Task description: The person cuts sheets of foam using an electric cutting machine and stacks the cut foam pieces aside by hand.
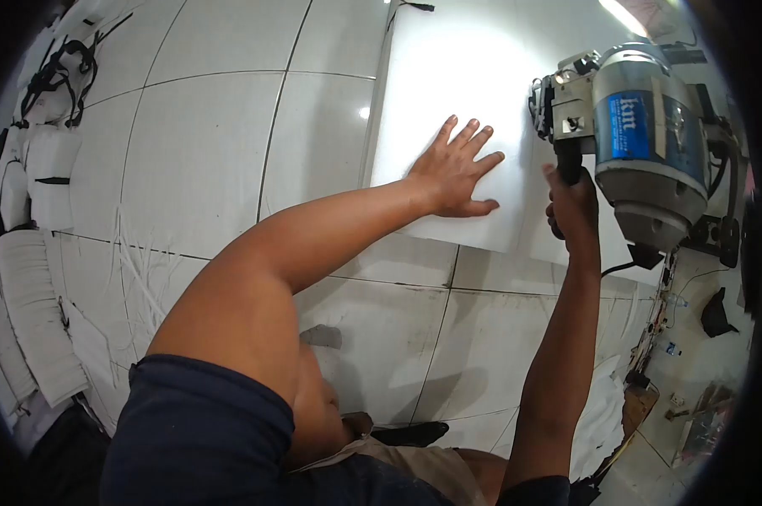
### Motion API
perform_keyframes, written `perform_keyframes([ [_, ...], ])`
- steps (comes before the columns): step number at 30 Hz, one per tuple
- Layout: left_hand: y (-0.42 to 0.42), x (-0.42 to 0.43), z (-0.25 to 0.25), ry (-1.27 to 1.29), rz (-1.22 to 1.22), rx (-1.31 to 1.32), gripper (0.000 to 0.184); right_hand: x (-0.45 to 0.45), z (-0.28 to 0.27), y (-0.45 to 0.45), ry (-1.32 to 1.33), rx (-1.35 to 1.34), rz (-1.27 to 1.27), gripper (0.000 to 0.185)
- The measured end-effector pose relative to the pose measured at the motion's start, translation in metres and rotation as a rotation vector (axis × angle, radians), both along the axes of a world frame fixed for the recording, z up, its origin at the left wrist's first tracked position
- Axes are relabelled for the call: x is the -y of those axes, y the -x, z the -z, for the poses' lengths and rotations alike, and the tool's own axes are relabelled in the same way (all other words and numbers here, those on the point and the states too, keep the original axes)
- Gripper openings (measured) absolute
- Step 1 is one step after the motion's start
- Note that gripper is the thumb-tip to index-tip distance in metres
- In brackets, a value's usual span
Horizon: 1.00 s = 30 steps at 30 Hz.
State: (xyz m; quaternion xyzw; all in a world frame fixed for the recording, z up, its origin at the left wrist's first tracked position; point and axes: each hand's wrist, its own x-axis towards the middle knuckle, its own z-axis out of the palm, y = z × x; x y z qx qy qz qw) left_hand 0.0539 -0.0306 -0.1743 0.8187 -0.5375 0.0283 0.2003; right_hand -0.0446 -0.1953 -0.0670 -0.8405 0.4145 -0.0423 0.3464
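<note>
The left hand [461,173] lies flat and splayed on a white slab [448,67], apart from the right hand [576,207], which is clamped around the black handle [570,158] of a machine [681,126] bearing a blue "km" label [628,125] at the slab's right side; pale floor tiles [204,143] stretch left of the slab, with bundled white material [33,312] beyond them, farther from the slab

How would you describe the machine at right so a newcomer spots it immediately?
Find the large flat white slab at top centre. At its right is a bulky silver-grey cylindrical machine, its black handle held by the right hand. Unlike the plain slab, it bears a bright blue label lettered "km".
</note>
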Motion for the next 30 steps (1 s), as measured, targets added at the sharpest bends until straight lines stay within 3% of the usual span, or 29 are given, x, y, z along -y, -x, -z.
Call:
perform_keyframes([
  [4,-0.001,0.007,0.005,0.041,-0.050,-0.025,0.069,-0.001,-0.010,0.014,0.002,-0.023,-0.063,0.032],
  [11,0.001,0.011,0.017,0.045,-0.067,0.022,0.060,-0.007,0.031,0.110,0.056,-0.192,-0.072,0.033],
  [13,-0.002,0.011,0.013,0.086,-0.055,-0.081,0.056,-0.016,0.053,0.158,0.408,-0.043,-0.244,0.037],
  [16,-0.002,0.013,0.015,0.146,-0.062,-0.130,0.047,-0.034,0.058,0.222,0.416,-0.088,-0.296,0.045],
  [17,-0.002,0.013,0.015,0.144,-0.053,-0.136,0.047,-0.048,0.044,0.228,0.414,-0.094,-0.287,0.045],
  [19,-0.004,0.010,0.016,0.161,-0.058,-0.113,0.044,-0.087,0.004,0.230,0.676,-0.213,-0.248,0.045],
  [26,-0.014,0.009,0.031,0.177,-0.044,-0.064,0.040,-0.119,0.001,0.285,0.608,-0.363,-0.108,0.051],
  [30,-0.011,0.011,0.032,0.149,-0.032,-0.060,0.041,-0.086,0.035,0.325,0.482,-0.294,0.026,0.053],
])
